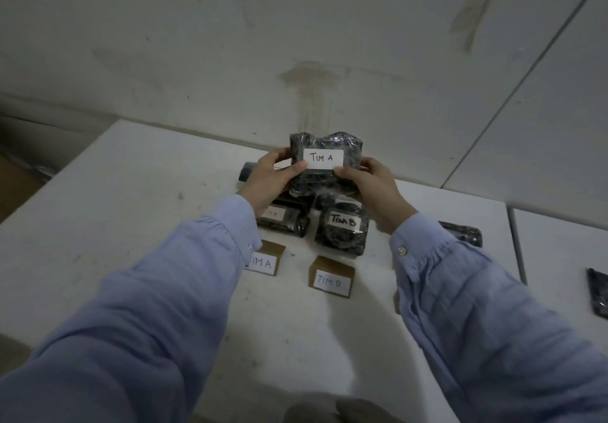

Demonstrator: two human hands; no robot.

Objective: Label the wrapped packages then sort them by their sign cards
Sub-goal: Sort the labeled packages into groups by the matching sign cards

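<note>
I hold a black plastic-wrapped package (329, 141) upright above the table, its white label (323, 159) reading "TIM A". My left hand (271, 177) grips its left side with the thumb on the label's lower left corner. My right hand (373, 190) grips the right side, thumb at the label's lower right corner. Below lie a package labelled "TIM A" (286, 220) and one labelled "TIM B" (342, 228). In front of them stand two cardboard sign cards, "TIM A" (265, 259) and "TIM B" (331, 277).
The white table (131, 192) stands against a stained wall. Two more black wrapped packages lie to the right, one behind my right sleeve (464, 233) and one at the frame's edge (598, 291). A dark roll (246, 172) lies behind my left hand.
</note>
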